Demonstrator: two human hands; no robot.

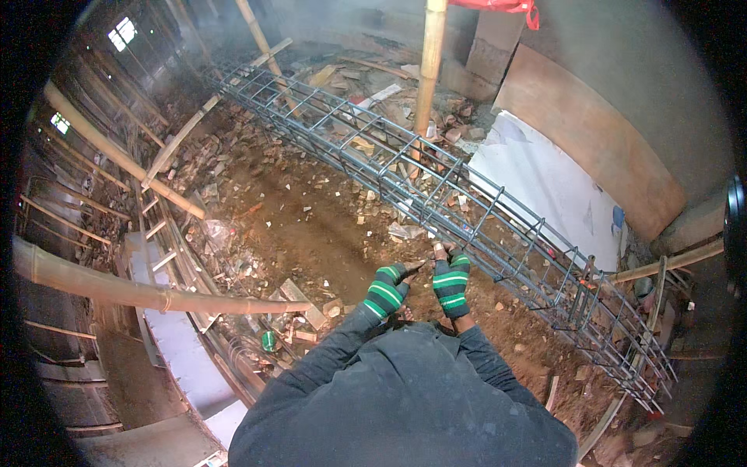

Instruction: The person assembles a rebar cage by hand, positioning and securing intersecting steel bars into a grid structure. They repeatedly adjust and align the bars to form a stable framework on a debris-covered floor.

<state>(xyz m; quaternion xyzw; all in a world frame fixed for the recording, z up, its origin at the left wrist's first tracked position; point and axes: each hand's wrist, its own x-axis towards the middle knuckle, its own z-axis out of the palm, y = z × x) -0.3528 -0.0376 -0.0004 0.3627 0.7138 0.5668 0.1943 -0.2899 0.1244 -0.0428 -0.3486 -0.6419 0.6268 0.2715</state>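
Head view: striped-gloved right hand (pixel 450 282) beside boxy steel-bar cage (pixel 430 214).

We've got a cage (pixel 381 175) of metal rods, mostly dull with a slight sheen up top. The gloves (pixel 385 290) look like soft knitted cloth, and the jacket (pixel 412 397) is matt fabric, kinda dusty. We'd call the bamboo pole (pixel 429 70) smooth and a bit shiny. Ground (pixel 311 214) is rough, crumbly dirt; the brown board (pixel 580 136) looks like smooth wood.

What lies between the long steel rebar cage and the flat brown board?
In the head view, a flat white panel lies between steel cage and board.
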